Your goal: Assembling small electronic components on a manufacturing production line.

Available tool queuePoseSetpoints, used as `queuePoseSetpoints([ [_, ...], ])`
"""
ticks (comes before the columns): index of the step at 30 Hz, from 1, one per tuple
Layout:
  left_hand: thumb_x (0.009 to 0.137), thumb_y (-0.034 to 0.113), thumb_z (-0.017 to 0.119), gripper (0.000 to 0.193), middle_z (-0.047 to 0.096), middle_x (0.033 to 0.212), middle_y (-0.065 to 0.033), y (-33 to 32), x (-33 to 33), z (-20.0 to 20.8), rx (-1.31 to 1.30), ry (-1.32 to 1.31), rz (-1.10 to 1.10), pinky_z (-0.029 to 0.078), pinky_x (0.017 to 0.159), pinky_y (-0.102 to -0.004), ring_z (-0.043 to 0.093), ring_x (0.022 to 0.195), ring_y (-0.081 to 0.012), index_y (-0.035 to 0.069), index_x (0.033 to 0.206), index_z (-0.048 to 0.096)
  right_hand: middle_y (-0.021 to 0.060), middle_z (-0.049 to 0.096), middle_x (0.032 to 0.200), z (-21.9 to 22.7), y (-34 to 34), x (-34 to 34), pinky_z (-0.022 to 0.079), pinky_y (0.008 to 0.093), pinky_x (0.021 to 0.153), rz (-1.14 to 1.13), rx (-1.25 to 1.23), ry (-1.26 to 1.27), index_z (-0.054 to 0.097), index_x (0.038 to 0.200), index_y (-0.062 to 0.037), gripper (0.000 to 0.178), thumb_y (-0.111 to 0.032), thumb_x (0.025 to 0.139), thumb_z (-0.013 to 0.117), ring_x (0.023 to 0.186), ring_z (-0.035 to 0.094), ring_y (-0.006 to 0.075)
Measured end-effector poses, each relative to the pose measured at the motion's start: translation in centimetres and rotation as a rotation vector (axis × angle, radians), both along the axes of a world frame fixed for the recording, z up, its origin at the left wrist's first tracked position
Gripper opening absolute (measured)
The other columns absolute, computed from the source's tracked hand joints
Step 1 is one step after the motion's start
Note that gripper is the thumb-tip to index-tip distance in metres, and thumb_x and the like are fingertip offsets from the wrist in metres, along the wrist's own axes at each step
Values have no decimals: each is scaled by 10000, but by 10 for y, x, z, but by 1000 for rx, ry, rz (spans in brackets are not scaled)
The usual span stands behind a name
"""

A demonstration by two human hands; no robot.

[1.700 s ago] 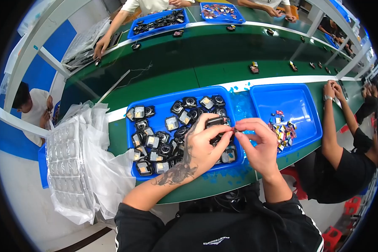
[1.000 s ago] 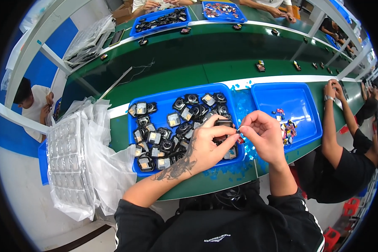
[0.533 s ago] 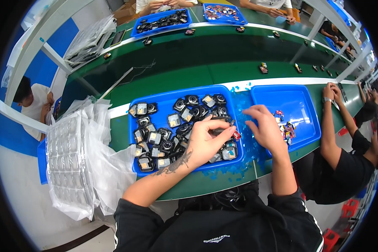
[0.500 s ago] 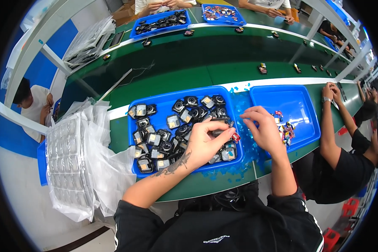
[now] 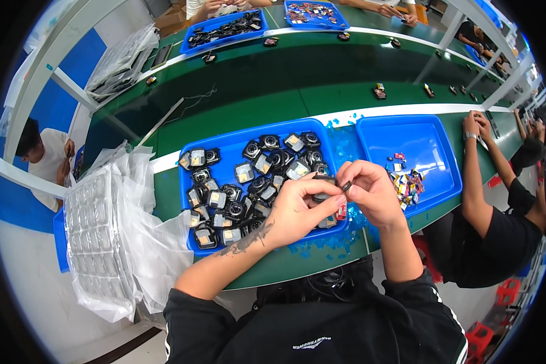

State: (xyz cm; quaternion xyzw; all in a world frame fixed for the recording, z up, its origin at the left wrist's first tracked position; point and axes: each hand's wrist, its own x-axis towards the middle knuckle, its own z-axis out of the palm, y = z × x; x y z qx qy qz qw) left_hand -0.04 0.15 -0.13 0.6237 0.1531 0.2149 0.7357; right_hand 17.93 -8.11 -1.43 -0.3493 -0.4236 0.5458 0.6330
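In front of me my left hand (image 5: pixel 300 209) is closed around a black watch case, mostly hidden by the fingers, above the right side of a blue tray (image 5: pixel 185 182). My right hand (image 5: pixel 373 191) meets it from the right. Its thumb and fingertips pinch the dark end (image 5: pixel 346 185) of the piece. A small red part (image 5: pixel 341 212) shows below the fingers. The tray is strewn with watch cases (image 5: pixel 236 210), some showing round black backs, others grey inner faces with beige patches.
A second blue tray (image 5: pixel 443 136) at right holds small colourful parts (image 5: pixel 408 187). Blue film bits (image 5: pixel 327 246) litter the green bench (image 5: pixel 267 270). Stacked clear plastic trays (image 5: pixel 97 233) stand at left. A conveyor (image 5: pixel 249 76) carries small assemblies beyond. A co-worker (image 5: pixel 485 224) sits close at right.
My right hand has moved left and closed its fingertips on the end of the piece in my left hand. The view has shifted slightly.
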Motion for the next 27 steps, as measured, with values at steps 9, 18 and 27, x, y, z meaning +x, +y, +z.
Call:
queuePoseSetpoints([
  [9,935,-69,441,550,511,1295,-170,-2,4,0,46,-122,331,453,986,-326,573,1117,-194,42,1437,246,69,644,878,12,-7,-20,523,232,726,-519,20,-445,608,934,17,161,23,812,714,801,629,105],
  [18,962,-35,439,461,564,1195,-135,-2,5,-6,-11,-159,333,451,941,-266,570,1123,-152,-5,1412,345,50,687,799,30,7,-41,454,201,559,-520,-23,-693,675,891,14,102,12,798,717,641,597,71],
  [27,969,-15,410,440,515,1337,-188,2,4,-7,-64,-232,226,399,1066,-340,506,1236,-215,-57,1403,358,64,582,646,43,13,-38,325,261,444,-524,-25,-944,689,873,-23,119,-4,763,730,463,396,89],
])
